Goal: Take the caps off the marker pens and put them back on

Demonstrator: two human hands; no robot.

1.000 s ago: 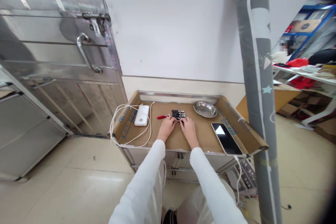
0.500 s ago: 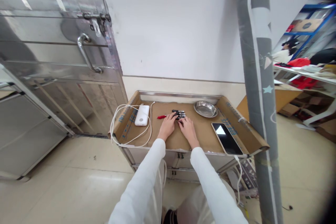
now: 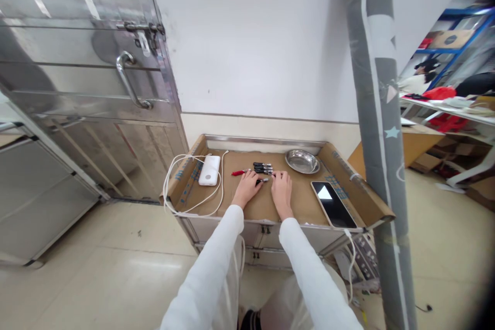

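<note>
My left hand [image 3: 245, 188] rests on the brown cardboard surface [image 3: 297, 201] with its fingers curled over the left end of a black pen [image 3: 262, 180]. My right hand [image 3: 282, 188] lies a little to the right, its fingertips pinched at the pen's right end. The pen lies crosswise between the two hands. Just beyond them sit several more black pens [image 3: 263, 167] in a small row. A red pen [image 3: 240, 172] lies to their left.
A white power bank [image 3: 209, 169] with a looping white cable [image 3: 170, 188] is at the left. A round metal dish [image 3: 302, 161] is at the back right, and a dark-screened tablet [image 3: 333, 204] near the right front edge. A grey padded pillar [image 3: 377, 129] stands to the right, and a steel door [image 3: 88, 77] to the left.
My right hand has slid to the right, away from my left. One black pen now shows between the hands, apart from the row.
</note>
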